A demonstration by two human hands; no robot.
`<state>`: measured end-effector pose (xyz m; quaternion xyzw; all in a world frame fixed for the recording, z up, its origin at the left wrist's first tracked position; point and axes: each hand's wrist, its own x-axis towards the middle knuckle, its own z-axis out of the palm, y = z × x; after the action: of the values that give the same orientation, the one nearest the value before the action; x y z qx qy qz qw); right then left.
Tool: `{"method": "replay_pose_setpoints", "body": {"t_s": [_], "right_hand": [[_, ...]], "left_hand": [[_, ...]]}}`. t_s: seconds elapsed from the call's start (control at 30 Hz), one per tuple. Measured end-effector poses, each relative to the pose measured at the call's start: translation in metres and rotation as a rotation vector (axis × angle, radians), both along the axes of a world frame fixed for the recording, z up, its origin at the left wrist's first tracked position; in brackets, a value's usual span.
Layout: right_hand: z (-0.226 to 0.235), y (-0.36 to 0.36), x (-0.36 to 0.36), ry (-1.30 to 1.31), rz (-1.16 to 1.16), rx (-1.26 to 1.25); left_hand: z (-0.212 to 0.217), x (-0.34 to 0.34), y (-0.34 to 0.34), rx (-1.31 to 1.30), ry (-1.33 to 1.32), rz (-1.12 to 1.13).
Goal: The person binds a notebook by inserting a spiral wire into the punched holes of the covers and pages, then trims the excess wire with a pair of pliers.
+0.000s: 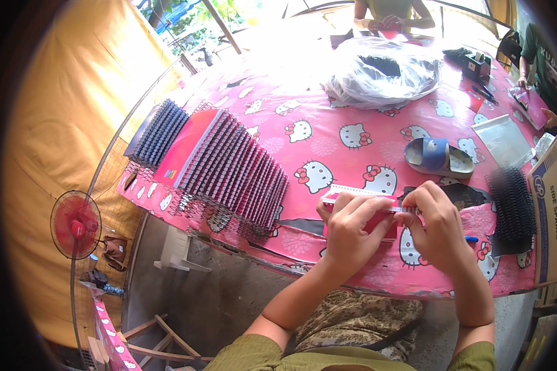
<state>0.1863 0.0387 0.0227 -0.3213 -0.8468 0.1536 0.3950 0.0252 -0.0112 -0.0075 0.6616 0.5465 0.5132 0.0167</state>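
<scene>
Near the table's front edge, my left hand [354, 234] is closed round a small red notepad [390, 232] with a white, hole-punched edge. Its fingers lie across the top of the pad and the thumb presses on the near side. At the pad's right end my right hand [438, 224] is in a pinch, fingertips and thumb close to a thin strip that looks like a binding coil [408, 209]. The fingers partly hide that strip. Just right of my right hand lies a blue pen [471, 239].
Stacked spiral notepads [229, 167] stand at left, beside dark-coiled ones [161, 133]. Black coils [512, 204] and a cardboard box [552, 204] are at right. A blue slipper [436, 156], a plastic bag bundle [384, 74] and a tape dispenser [476, 67] lie farther back. Two other people work around the table.
</scene>
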Motion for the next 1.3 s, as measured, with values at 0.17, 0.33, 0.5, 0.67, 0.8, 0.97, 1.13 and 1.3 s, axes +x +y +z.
{"method": "replay_pose_setpoints", "body": {"t_s": [0.17, 0.33, 0.5, 0.67, 0.8, 0.97, 1.13, 1.3], "right_hand": [[0.005, 0.012, 0.012, -0.233, 0.065, -0.070], [-0.006, 0.115, 0.071, -0.672, -0.474, -0.162], [-0.050, 0.146, 0.092, -0.642, -0.387, -0.125], [-0.040, 0.133, 0.073, 0.204, 0.121, -0.610], [-0.018, 0.098, 0.053, 0.061, 0.587, -0.694], [0.005, 0.087, 0.044, 0.072, 0.491, -0.569], [-0.002, 0.092, 0.033, 0.101, 0.348, -0.490], [0.005, 0.085, 0.020, 0.037, 0.410, -0.575]], "left_hand": [[0.000, -0.002, -0.004, 0.011, 0.046, 0.014], [0.012, -0.003, -0.006, 0.029, 0.203, 0.157], [-0.005, -0.010, 0.001, 0.087, 0.151, 0.097], [0.001, -0.008, 0.001, 0.016, 0.050, 0.052], [0.004, -0.011, 0.001, -0.020, 0.052, 0.033], [0.009, -0.009, 0.001, -0.085, -0.049, 0.050], [0.004, -0.019, 0.003, -0.113, -0.050, 0.050], [-0.009, -0.032, 0.006, -0.059, -0.178, 0.080]]}}
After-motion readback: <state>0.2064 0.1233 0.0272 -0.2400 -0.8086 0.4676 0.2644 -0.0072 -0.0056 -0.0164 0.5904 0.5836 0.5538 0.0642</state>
